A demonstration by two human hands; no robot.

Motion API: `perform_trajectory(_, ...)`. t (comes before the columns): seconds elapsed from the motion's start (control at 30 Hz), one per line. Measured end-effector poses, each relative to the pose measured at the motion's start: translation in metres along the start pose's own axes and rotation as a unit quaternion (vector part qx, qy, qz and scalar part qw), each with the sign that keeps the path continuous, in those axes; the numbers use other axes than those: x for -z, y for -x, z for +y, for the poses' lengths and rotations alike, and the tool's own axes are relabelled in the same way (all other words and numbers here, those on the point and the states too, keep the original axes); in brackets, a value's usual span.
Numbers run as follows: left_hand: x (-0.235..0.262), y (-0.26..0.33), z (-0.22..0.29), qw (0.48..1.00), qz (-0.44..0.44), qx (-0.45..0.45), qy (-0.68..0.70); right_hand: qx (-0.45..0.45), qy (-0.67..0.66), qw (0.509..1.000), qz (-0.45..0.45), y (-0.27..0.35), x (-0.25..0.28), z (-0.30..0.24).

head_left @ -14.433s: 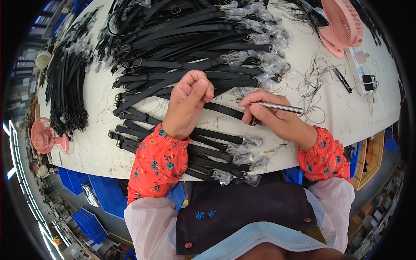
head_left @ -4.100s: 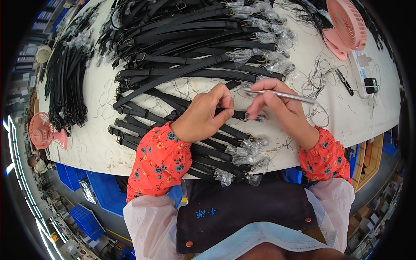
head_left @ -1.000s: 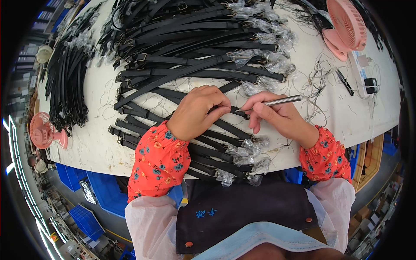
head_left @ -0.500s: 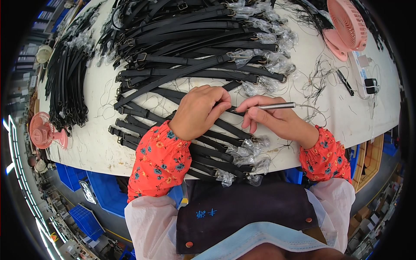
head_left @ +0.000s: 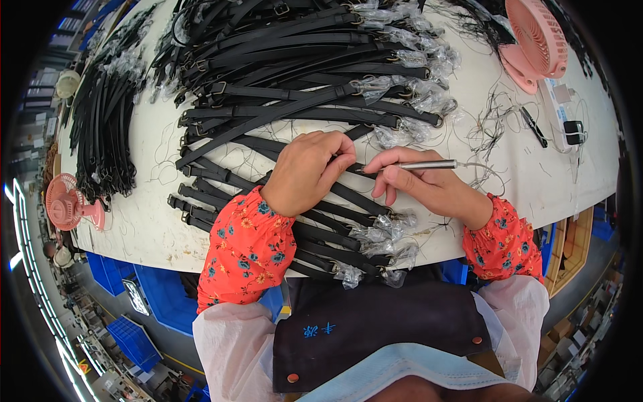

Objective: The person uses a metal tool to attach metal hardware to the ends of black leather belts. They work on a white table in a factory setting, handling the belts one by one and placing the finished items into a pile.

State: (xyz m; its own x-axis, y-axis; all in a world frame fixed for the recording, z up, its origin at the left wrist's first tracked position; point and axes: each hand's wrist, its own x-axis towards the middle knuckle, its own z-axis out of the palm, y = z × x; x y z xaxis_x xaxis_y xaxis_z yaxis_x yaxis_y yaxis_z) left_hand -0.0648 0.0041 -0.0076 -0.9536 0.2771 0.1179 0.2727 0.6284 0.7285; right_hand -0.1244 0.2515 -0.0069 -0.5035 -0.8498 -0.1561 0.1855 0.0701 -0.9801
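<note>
On the white worktable [head_left: 529, 174], near its front edge, the left hand [head_left: 309, 171] lies palm down with fingers curled over a black strap [head_left: 348, 197], pinning it against the other straps fanned out beneath. The right hand [head_left: 429, 187] pinches a thin silver pen-like tool [head_left: 418, 165] between thumb and fingers, its tip at the strap just beside the left fingertips. A big pile of black straps [head_left: 301, 60] sits behind; a pink fan [head_left: 532, 37] stands far right.
</note>
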Motion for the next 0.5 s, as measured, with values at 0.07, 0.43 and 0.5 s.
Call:
perform_trajectory(0.07,-0.001,0.001,-0.001,0.999,0.006,0.025,0.028,0.001,0.003,1.000,0.001,0.000,0.000,0.000)
perform_trajectory(0.43,0.014,0.006,0.005,0.992,-0.014,-0.041,-0.122,0.268,0.397,0.876,0.055,-0.005,0.005,0.010)
perform_trajectory(0.5,0.011,0.007,0.004,0.986,-0.002,-0.064,-0.154,0.290,0.452,0.841,0.072,-0.008,0.002,0.012)
